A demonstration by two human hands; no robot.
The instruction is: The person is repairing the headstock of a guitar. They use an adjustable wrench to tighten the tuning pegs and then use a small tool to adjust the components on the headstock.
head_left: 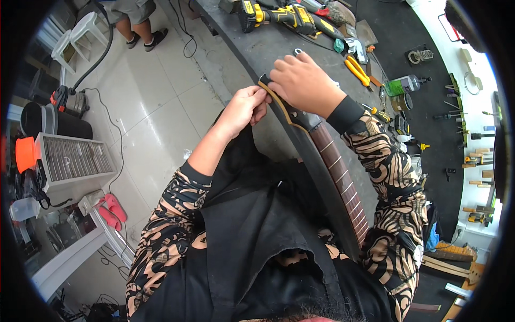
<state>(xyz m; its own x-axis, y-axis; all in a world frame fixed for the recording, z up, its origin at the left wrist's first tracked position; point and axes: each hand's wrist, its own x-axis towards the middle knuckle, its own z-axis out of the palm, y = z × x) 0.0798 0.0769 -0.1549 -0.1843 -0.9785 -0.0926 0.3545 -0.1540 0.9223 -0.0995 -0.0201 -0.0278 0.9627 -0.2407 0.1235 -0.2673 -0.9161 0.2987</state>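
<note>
A guitar neck (340, 174) with a dark brown fretboard and metal frets lies along the edge of the workbench, slanting down toward my body. Its black headstock (306, 119), with a light wooden edge, points away from me. My right hand (307, 85) lies over the headstock with its fingers curled down onto it. At the headstock's left edge, near its tip, my left hand (242, 110) is closed in a pinch; its fingertips touch or nearly touch the edge. Whatever sits between those fingertips is too small to make out.
On the dark workbench (386, 27) are a yellow-black power drill (292, 19), yellow-handled pliers (357, 71), a green-labelled bottle (403, 85) and screwdrivers. Tools hang on the right wall. Left on the tiled floor stand a drawer cabinet (75, 158), a vacuum (70, 102) and white stools (80, 37); another person stands behind.
</note>
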